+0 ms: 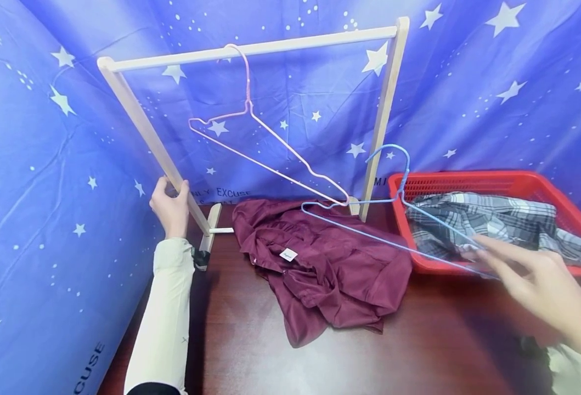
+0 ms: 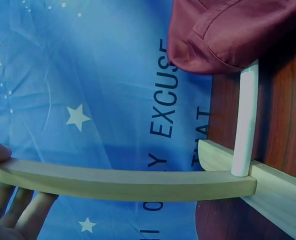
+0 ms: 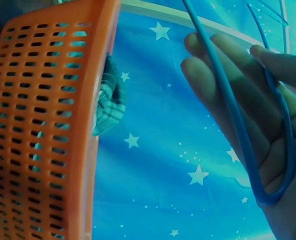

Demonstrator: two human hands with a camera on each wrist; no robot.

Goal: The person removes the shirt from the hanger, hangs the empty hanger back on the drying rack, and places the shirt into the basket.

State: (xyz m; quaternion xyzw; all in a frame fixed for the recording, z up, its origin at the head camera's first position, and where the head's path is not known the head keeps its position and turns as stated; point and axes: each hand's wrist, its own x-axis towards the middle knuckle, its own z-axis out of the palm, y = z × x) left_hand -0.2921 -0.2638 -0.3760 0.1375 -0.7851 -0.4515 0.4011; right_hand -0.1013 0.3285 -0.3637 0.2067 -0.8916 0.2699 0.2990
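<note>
My left hand (image 1: 170,206) grips the left upright of a wooden clothes rack (image 1: 144,123); in the left wrist view, thumb and fingers (image 2: 30,212) lie on opposite sides of that post. On the right, my right hand (image 1: 532,280) holds a blue clothes hanger (image 1: 369,235) by one end, its hook pointing up, in front of the basket. The right wrist view shows the hanger's wire (image 3: 223,82) across the palm, thumb against one side. A pink hanger (image 1: 290,148) hangs from the rack's top bar. Below it, a crumpled maroon garment (image 1: 330,269) with a white label lies on the table.
A red perforated basket (image 1: 468,175) stands at the right with a grey plaid garment (image 1: 492,219) inside. Blue star-printed cloth (image 1: 38,164) hangs behind and at the left. The dark wooden table (image 1: 241,351) extends in front of the maroon garment.
</note>
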